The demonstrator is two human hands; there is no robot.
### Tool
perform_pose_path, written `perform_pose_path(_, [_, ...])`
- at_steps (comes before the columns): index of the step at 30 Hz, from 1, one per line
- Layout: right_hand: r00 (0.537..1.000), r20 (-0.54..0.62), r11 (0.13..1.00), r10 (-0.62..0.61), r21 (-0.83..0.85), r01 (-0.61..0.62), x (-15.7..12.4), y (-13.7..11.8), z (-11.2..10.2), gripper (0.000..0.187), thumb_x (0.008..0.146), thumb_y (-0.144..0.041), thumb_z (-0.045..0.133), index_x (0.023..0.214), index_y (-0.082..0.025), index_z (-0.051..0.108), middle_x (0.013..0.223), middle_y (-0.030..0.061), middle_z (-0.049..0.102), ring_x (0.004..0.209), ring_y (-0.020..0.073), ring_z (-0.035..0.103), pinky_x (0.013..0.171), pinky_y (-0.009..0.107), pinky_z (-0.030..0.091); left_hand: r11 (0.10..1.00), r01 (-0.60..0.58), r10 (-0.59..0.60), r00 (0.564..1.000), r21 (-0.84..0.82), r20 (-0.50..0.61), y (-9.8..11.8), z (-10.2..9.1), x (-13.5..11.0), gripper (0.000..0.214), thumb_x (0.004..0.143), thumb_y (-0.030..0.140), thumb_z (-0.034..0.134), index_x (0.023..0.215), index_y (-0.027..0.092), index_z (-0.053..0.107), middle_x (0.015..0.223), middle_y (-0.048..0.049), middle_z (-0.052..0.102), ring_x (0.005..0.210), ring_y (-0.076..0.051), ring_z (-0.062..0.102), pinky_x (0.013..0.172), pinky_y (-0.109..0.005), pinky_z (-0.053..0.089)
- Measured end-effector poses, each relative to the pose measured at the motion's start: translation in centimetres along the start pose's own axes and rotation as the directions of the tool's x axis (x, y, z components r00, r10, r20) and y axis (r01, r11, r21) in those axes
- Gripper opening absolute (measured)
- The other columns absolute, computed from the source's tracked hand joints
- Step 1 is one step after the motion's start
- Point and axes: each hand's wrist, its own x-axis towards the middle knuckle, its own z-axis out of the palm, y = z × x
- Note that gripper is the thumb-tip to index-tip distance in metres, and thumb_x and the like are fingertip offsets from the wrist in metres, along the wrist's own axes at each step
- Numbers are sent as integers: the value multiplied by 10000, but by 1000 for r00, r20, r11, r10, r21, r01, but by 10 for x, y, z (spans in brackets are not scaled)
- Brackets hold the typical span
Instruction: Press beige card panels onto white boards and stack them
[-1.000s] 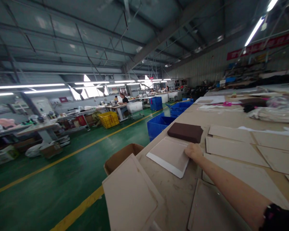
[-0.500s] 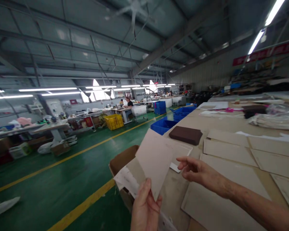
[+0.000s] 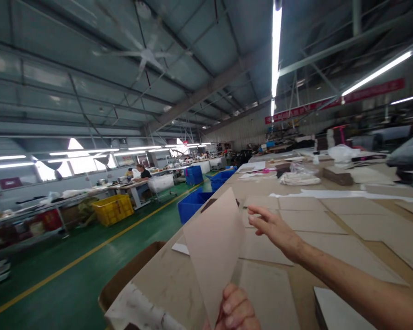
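My left hand [image 3: 234,310] is at the bottom edge, its fingers pinched on the lower corner of a beige cardboard sheet [image 3: 215,247] that it holds up tilted over the worktable [image 3: 165,279]. My right hand [image 3: 273,228] reaches in from the right with fingers spread, just beside the sheet's upper right edge, holding nothing. Several flat beige cardboard pieces [image 3: 303,220] lie spread on the table beyond both hands.
An open cardboard box [image 3: 131,275] sits by the table's left edge. Blue crates [image 3: 192,204] and a yellow crate [image 3: 113,208] stand on the green floor. A person sits at a far workbench [image 3: 142,174]. Bags and a brown block [image 3: 337,175] lie farther back on the table.
My left hand has come up holding a cardboard sheet and raised it higher. My right hand left the stack on the table and now hovers open beside the sheet. The camera swung right.
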Motion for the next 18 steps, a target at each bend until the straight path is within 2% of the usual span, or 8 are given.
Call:
perform_pose_path(3, [999, -25, 1000, -22, -5, 22, 0, -2, -16, 456, 823, -485, 560, 1208, -243, 598, 1223, 52, 562, 993, 213, 558, 740, 312, 486, 978, 115, -115, 993, 176, -8, -12, 3, 7, 463, 459, 250, 853, 503, 167, 400, 497, 109, 126, 377, 1, 82, 406, -143, 145])
perform_pose_path(6, [998, -34, 999, -45, 13, 45, -3, -2, -29, 388, 810, -471, 579, 1122, -254, 655, 1193, 37, 588, 1009, 218, 554, 741, 307, 477, 934, 222, -214, 975, 279, -59, -21, 12, 11, 470, 537, 250, 809, 467, 169, 351, 482, 104, 82, 378, -14, 42, 419, -169, 140])
perform_pose_path(10, [994, -96, 997, -54, 57, 59, -8, -3, -40, 399, 722, -483, 662, 1020, -217, 679, 1036, 50, 645, 935, 226, 564, 729, 318, 462, 928, 275, -272, 961, 250, -47, -32, 25, 9, 434, 540, 241, 814, 479, 178, 389, 462, 104, 120, 373, -21, 73, 426, -185, 149])
perform_pose_path(14, [988, -148, 991, -45, 119, 63, -12, -9, -57, 344, 656, -471, 721, 824, -183, 636, 787, 15, 617, 748, 169, 535, 679, 286, 428, 932, 312, -323, 946, 182, 34, -45, 34, 0, 395, 507, 249, 844, 521, 182, 456, 454, 90, 232, 377, -30, 151, 427, -195, 169])
perform_pose_path(18, [997, -63, 981, -35, 190, 47, -25, -25, -85, 336, 660, -467, 727, 693, -171, 570, 697, 0, 563, 657, 131, 496, 644, 260, 415, 938, 330, -339, 938, 106, 79, -53, 42, -9, 329, 572, 192, 815, 546, 168, 488, 447, 89, 280, 364, -21, 173, 407, -177, 173])
